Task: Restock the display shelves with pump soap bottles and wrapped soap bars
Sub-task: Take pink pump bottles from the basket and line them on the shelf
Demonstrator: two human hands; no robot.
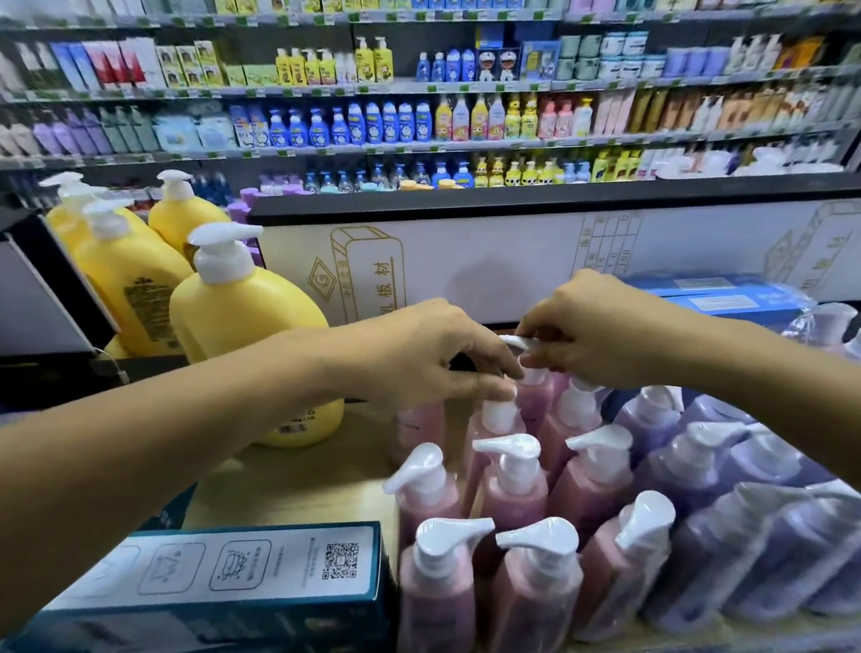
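Here, both hands work at the far end of the pink pump bottles [513, 492], which stand in rows on the wooden shelf [303, 481], right of centre.

- Right hand [590, 328]: reaches in from the right, thumb and forefinger pinched narrow on the white pump head [516, 341] of the far pink bottle [536, 404]. The other fingers are curled in behind.
- Left hand [431, 357]: reaches in from the near left, palm down, fingers curled. The fingertips [510, 372] close with the thumb at the neck of that same bottle, just under the right hand's pinch. A tight hold, though the contact is partly hidden by the knuckles.
- The far pink bottle stands upright in the back row, touching its neighbours. The nearer pink bottles are wrapped in clear film, spouts pointing mostly left.
- Purple pump bottles [725, 483]: packed just right of the pink ones, also film-wrapped, blurred toward the near right edge.
- Large yellow pump bottles [244, 311]: a group on the far left of the shelf, the closest one just beside the left forearm.
- Teal box [265, 571]: lies flat at the near left, beside the nearest pink bottles, with a QR code on its white top face.
- Blue carton [704, 296]: far right, against the white panel [474, 268] with gold line drawings.
- Beyond the panel, stocked aisle shelves [434, 120] of small bottles and boxes, out of focus.
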